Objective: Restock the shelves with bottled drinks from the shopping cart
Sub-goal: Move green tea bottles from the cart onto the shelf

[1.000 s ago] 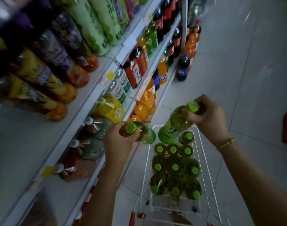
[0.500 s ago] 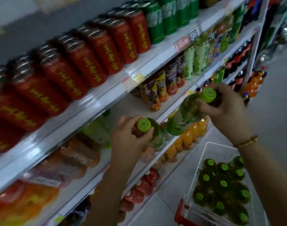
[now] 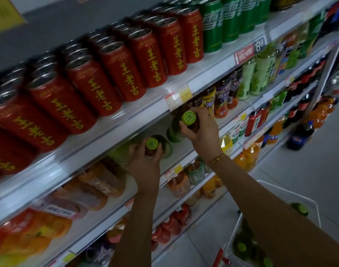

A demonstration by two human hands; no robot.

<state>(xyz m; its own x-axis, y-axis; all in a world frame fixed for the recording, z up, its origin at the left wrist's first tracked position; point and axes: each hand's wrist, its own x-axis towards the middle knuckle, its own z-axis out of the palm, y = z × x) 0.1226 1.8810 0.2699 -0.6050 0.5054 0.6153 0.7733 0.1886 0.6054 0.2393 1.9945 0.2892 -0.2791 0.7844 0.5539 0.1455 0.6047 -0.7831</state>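
Observation:
My left hand [image 3: 143,164] grips a green-capped bottle [image 3: 161,146] by its neck, the bottle's base pointing into the second shelf [image 3: 111,151]. A little higher and to the right, my right hand [image 3: 203,130] grips a second green-capped bottle [image 3: 174,130] near the cap, its body reaching into the same shelf gap under the row of red cans [image 3: 99,78]. The white shopping cart [image 3: 307,201] sits at the lower right with several green-capped bottles [image 3: 242,245] inside, partly hidden by my right forearm.
Green cans [image 3: 222,22] stand right of the red cans on the top shelf. Pale green, purple and orange bottles [image 3: 259,74] fill the second shelf to the right. Lower shelves hold orange and red drinks [image 3: 176,222]. Grey tiled floor [image 3: 309,160] lies on the right.
The view has tilted up toward the shelves. Both hands have moved up and forward, pushing the two bottles into the second shelf gap. The cart has dropped toward the lower right corner.

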